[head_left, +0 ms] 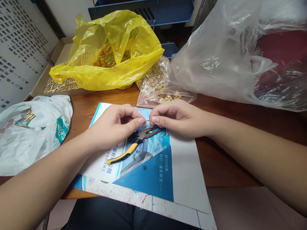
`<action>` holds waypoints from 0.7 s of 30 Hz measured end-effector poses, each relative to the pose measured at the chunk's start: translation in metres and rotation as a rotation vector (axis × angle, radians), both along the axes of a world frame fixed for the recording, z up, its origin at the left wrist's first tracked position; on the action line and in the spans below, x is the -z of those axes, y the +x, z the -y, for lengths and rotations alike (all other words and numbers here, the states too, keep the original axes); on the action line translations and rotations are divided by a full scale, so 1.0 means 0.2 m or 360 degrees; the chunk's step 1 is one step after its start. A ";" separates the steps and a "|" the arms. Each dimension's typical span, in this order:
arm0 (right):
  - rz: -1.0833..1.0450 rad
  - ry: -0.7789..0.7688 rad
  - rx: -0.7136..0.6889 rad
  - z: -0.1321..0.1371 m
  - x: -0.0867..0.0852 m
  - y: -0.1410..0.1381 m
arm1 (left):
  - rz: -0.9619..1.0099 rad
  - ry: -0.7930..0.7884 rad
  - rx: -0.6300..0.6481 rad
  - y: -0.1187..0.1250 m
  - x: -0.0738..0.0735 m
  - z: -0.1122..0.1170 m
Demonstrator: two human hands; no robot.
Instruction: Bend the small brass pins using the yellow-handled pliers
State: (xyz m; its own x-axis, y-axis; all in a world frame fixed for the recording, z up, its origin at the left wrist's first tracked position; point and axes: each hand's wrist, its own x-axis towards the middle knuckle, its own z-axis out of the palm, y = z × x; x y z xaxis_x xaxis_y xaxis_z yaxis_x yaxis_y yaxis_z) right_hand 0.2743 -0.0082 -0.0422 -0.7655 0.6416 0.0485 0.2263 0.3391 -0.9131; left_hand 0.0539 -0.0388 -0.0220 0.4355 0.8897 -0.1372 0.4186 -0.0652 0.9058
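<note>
Left hand (115, 124), right hand (181, 119): fingers (135, 125) of both pinch closed on one thin gold-coloured pin (147, 120), tips nearly meeting. Pliers (142, 134) lie beneath on printed sheet (185, 174).

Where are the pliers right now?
In the head view, the pliers lie near the centre on the printed sheet, just below the left hand and right hand in the picture.

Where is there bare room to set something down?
The wooden table has bare patches between brochure and right forearm, and, narrower, between brochure and white plastic bag. Crowded: the back, under yellow plastic bag and zip-lock bag; mid-brochure, around pliers, left hand and right hand.
</note>
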 end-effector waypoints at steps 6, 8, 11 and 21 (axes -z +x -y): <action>0.0069 0.0384 0.0078 0.02 0.01 0.00 | -0.0119 0.0270 0.0013 0.00 0.01 0.00; 0.0124 0.0597 0.0087 0.03 0.01 -0.01 | -0.0164 0.0347 0.0035 0.00 0.01 0.00; 0.0134 0.0809 0.0074 0.04 0.00 -0.01 | -0.0209 0.0449 0.0071 0.00 0.01 0.00; 0.0113 0.0767 0.0485 0.07 -0.01 -0.06 | -0.0004 0.0420 0.0003 0.03 0.03 0.02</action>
State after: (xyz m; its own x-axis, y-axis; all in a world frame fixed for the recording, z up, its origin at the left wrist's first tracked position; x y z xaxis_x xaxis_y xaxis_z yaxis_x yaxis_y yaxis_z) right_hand 0.2633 -0.0218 -0.0396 -0.5618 0.7519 0.3451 0.4342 0.6230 -0.6506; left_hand 0.0591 -0.0423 -0.0278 0.4372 0.8940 0.0982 0.4206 -0.2998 0.8563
